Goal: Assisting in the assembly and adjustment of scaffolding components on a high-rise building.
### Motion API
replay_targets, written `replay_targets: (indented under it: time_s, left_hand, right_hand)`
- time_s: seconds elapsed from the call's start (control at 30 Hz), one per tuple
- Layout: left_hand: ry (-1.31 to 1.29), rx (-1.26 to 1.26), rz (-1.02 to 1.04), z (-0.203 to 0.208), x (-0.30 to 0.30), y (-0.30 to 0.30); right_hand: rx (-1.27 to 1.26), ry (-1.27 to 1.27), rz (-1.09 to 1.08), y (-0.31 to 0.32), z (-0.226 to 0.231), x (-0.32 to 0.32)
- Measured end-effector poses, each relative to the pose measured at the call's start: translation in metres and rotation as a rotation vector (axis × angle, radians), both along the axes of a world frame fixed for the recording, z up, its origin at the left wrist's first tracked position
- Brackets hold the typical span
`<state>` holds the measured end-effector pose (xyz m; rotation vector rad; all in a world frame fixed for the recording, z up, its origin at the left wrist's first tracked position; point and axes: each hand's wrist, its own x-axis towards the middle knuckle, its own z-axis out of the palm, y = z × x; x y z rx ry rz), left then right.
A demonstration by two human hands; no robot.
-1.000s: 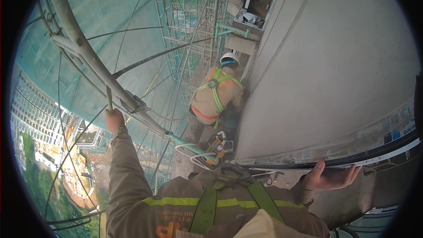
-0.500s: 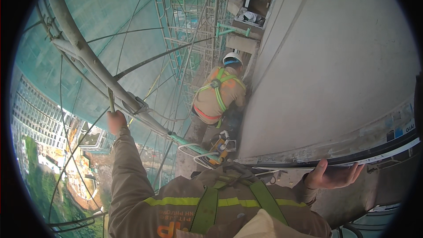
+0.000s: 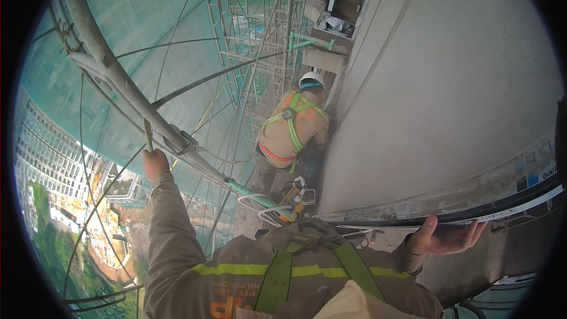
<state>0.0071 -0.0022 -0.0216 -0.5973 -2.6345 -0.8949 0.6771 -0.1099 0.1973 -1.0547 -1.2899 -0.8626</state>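
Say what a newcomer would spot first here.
First the drop: down the left side, past the green netting, the ground lies far below. The left hand grips a thin rod by the scaffold pole, while the right hand lies palm-up under the dark edge of the grey wall. Ahead at centre, a crouched worker in white helmet and harness faces that wall.

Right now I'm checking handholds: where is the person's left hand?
In the head view, the left hand is at the left, closed around a thin rod beside the scaffold pole, out over the green netting.
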Motion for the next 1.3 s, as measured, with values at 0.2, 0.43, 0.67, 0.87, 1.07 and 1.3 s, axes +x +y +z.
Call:
replay_targets:
  time_s: [0.2, 0.43, 0.67, 0.87, 1.07, 1.3]
  left_hand:
    - [-0.001, -0.009, 0.003, -0.01, -0.008, 0.001]
    - [-0.037, -0.043, 0.012, 0.003, 0.003, 0.002]
    - [-0.025, -0.023, 0.017, 0.007, 0.005, 0.0]
    - [-0.016, -0.003, -0.019, 0.001, 0.001, -0.001]
    - [-0.009, -0.007, 0.007, 0.002, 0.005, 0.001]
    - [-0.007, 0.019, -0.003, 0.007, 0.007, 0.0]
  right_hand:
    - [0.002, -0.006, 0.001, 0.001, 0.0, 0.002]
    - [0.021, -0.025, 0.059, 0.003, 0.004, -0.005]
    - [0.01, -0.005, 0.003, -0.001, -0.002, 0.002]
    - [0.006, 0.001, 0.015, 0.0, -0.002, 0.003]
    - [0.008, 0.023, 0.05, 0.002, -0.002, 0.002]
    - [0.003, -0.015, 0.014, -0.001, -0.003, 0.005]
